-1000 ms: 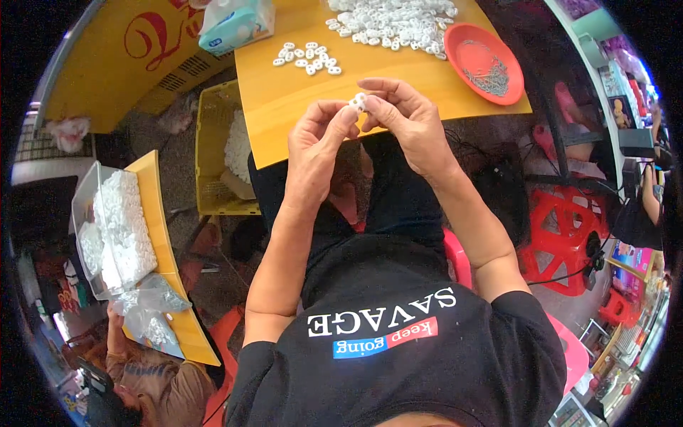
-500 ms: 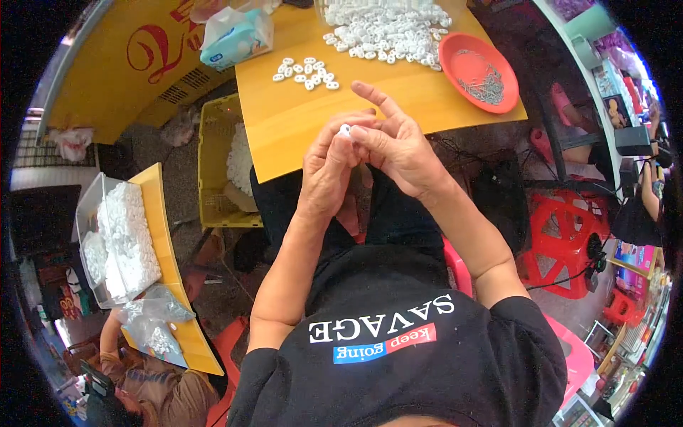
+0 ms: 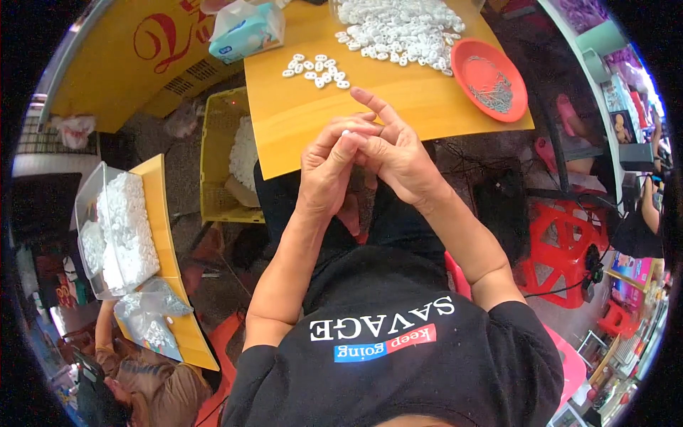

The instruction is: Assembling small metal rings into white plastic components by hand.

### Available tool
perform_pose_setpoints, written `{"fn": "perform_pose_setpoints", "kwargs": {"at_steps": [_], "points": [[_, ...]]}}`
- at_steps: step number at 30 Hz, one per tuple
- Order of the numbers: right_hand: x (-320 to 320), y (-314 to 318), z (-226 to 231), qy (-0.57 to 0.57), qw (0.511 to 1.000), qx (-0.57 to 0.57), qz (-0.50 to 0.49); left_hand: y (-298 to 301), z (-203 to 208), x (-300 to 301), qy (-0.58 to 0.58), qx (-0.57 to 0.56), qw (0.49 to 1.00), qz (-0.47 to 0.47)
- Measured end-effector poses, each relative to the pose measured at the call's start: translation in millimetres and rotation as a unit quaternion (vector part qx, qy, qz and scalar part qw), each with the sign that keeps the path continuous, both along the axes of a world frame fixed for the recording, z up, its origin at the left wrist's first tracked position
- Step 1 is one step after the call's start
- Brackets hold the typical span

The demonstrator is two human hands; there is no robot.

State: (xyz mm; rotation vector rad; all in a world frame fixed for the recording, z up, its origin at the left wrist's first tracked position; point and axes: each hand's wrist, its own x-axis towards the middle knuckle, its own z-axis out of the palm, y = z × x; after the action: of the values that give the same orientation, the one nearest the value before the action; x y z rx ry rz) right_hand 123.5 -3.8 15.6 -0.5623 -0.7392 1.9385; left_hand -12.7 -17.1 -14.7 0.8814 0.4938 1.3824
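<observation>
Just off the near edge of the yellow table (image 3: 299,135), both hands meet in front of my body. Between thumb and fingers, my left hand (image 3: 324,171) pinches a small white plastic piece (image 3: 346,133), of which only a sliver shows. My right hand (image 3: 405,160) presses its thumb against the same piece, while its index finger points away over the table. A small group of white two-holed oval pieces (image 3: 319,70) lies beyond my fingers. Farther back is a large heap of like white pieces (image 3: 402,32). A red dish (image 3: 466,53) to the right holds thin silver metal pins (image 3: 498,96).
A tissue pack (image 3: 245,35) sits at the table's far left corner. Below on the left stands a yellow crate (image 3: 213,149). Another person (image 3: 156,384) sits by a side table with a clear bin (image 3: 107,235) of white pieces. Red stools (image 3: 562,242) stand at right.
The white piece has sunk deeper between my fingertips and less of it shows. My thumbs have come closer together. The whole view has shifted slightly.
</observation>
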Motion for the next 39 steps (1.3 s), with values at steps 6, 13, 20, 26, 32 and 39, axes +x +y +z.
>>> {"fn": "perform_pose_setpoints", "kwargs": {"at_steps": [6, 13, 20, 26, 32, 39], "points": [[-6, 3, 7, -0.086, 0.996, 0.013, -0.016, -4, 5, -6, -0.028, -0.068, 0.997, 0.013], [23, 66, -36, -0.466, 0.842, 0.235, -0.139, 13, -1, -88, 0.208, -0.06, 0.944, 0.249], [10, 107, -53, -0.591, 0.701, 0.357, -0.178, 11, -21, -150, 0.383, -0.108, 0.811, 0.43], [-5, 113, -63, -0.655, 0.615, 0.397, -0.187, 3, -20, -108, 0.34, -0.038, 0.846, 0.408], [42, 119, -64, -0.703, 0.539, 0.36, -0.293, 5, -15, -52, 0.345, -0.008, 0.892, 0.292], [74, 127, -58, -0.767, 0.477, 0.356, -0.239, 28, -25, -8, 0.358, 0.025, 0.914, 0.189]]}}
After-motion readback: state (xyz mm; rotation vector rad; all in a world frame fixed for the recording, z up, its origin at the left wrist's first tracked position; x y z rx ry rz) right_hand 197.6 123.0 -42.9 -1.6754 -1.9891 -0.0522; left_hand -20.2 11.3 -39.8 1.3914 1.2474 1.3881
